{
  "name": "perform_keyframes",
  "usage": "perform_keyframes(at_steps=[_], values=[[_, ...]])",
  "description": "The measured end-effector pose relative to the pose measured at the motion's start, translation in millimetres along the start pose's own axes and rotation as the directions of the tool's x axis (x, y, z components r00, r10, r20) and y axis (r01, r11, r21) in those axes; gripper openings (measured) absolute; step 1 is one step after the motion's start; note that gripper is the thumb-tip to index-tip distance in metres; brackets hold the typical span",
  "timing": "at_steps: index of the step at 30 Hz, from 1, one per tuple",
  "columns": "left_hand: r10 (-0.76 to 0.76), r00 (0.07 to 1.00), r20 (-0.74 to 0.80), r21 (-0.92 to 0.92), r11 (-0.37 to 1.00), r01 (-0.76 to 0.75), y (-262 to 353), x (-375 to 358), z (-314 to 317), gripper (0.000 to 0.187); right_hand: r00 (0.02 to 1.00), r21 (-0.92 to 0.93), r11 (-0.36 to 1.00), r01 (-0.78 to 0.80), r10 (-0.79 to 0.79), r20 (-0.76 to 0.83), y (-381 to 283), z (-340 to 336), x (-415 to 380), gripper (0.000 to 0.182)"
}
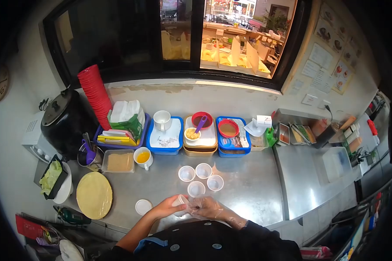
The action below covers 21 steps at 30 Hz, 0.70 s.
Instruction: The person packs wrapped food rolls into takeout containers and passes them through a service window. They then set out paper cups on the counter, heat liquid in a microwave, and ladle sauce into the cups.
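My left hand (pixel 164 207) is closed around a small white plastic cup (pixel 180 200), tilted in front of my body. My right hand (pixel 208 208) wears a clear, loose plastic glove reaching the wrist. Its curled fingers meet the left hand beside the cup; what they grip, if anything, is hidden. Just beyond the hands several more white cups stand upright on the steel counter (pixel 257 191), among them the nearest cup (pixel 196 189) and a cup farther right (pixel 215 182). A round white lid (pixel 143 207) lies left of my left hand.
Along the wall stand blue-rimmed tubs (pixel 164 148), a bowl with a purple spoon (pixel 192 134), a red bowl (pixel 228 128) and a mug of yellow liquid (pixel 143 158). At left are a round yellow board (pixel 94 195), a black pot (pixel 67 124) and stacked red cups (pixel 93 95).
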State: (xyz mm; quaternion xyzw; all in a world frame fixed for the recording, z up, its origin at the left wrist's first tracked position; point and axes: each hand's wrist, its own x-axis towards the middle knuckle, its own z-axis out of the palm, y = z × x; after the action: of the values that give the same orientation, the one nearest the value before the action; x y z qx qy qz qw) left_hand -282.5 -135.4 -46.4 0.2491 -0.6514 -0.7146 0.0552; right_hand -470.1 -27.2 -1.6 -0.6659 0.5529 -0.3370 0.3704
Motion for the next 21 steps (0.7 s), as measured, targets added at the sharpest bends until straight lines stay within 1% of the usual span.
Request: perform_keyframes(at_steps=[1,2,3,4,5,6,8,9,10,11,12,13,14,15,16,17,18,19,20,21], values=[[0.022,0.998,0.062,-0.036,0.999,-0.019,4,1,1,0.054,0.999,0.075,0.997,-0.021,0.018,0.041,-1,-2,0,0.014],[0.028,0.998,0.064,0.018,0.999,-0.029,9,0,3,0.053,0.999,0.070,0.997,-0.012,0.009,0.048,-4,-4,-1,0.014],[0.032,0.998,0.054,0.018,0.999,-0.033,15,-2,4,0.053,0.991,0.034,0.997,-0.066,0.062,0.117,-10,-7,-2,0.013],[0.018,0.994,0.110,0.021,1.000,-0.021,19,-4,5,0.054,0.977,-0.005,0.993,-0.120,0.119,0.179,-14,-8,-3,0.012],[0.004,0.986,0.169,0.025,1.000,-0.009,21,-4,5,0.055,0.977,-0.009,0.993,-0.117,0.116,0.181,-16,-8,-2,0.012],[0.006,0.985,0.171,0.026,1.000,-0.010,22,-4,5,0.055,0.976,0.003,0.992,-0.123,0.121,0.179,-17,-7,-3,0.012],[-0.012,0.980,0.197,0.164,0.986,-0.021,21,-4,4,0.057,0.977,0.019,0.990,-0.136,0.131,0.166,-15,-3,-7,0.011],[-0.017,0.979,0.204,0.168,0.986,-0.018,21,-4,4,0.057,0.986,-0.001,0.994,-0.114,0.113,0.120,-10,2,-8,0.011],[-0.015,0.984,0.175,0.190,0.982,-0.019,21,-3,4,0.058,0.993,-0.022,0.996,-0.092,0.093,0.075,-5,7,-8,0.011],[-0.012,0.990,0.143,0.210,0.977,-0.018,20,-3,4,0.059,0.993,-0.017,0.995,-0.094,0.095,0.075,-2,9,-7,0.011],[-0.019,0.989,0.144,0.208,0.978,-0.012,19,-3,4,0.059,0.994,-0.034,0.994,-0.101,0.102,0.027,0,12,-6,0.011],[-0.009,0.992,0.124,0.157,0.987,-0.011,18,-2,5,0.058,0.994,-0.051,0.993,-0.109,0.108,-0.019,0,15,-7,0.011],[0.001,0.995,0.104,0.105,0.994,-0.012,17,-2,6,0.058,0.993,-0.046,0.992,-0.114,0.113,-0.017,-1,16,-8,0.011],[-0.002,0.995,0.105,0.103,0.995,-0.009,17,-1,7,0.058,0.994,-0.037,0.996,-0.076,0.073,-0.079,-7,13,-8,0.010],[-0.020,0.996,0.092,0.060,0.998,0.015,19,-1,9,0.058,0.989,-0.030,0.999,-0.037,0.032,-0.142,-13,10,-8,0.009],[-0.037,0.996,0.078,0.018,0.999,0.036,21,-1,10,0.058,0.990,-0.028,0.999,-0.036,0.032,-0.141,-18,8,-8,0.009],[-0.043,0.996,0.078,0.018,0.999,0.042,24,-1,12,0.058,0.974,0.013,0.999,-0.035,0.037,-0.222,-23,8,-9,0.009],[-0.052,0.998,0.024,-0.006,0.999,0.052,26,-1,17,0.059,0.952,0.056,0.998,-0.036,0.051,-0.301,-25,8,-10,0.009],[-0.064,0.998,-0.027,-0.033,0.997,0.063,28,-2,19,0.059,0.953,0.063,0.997,-0.046,0.062,-0.297,-22,6,-11,0.009],[-0.080,0.997,-0.023,-0.044,0.996,0.079,27,-2,19,0.059,0.923,-0.143,0.990,-0.008,-0.048,-0.382,-16,5,-12,0.010]])
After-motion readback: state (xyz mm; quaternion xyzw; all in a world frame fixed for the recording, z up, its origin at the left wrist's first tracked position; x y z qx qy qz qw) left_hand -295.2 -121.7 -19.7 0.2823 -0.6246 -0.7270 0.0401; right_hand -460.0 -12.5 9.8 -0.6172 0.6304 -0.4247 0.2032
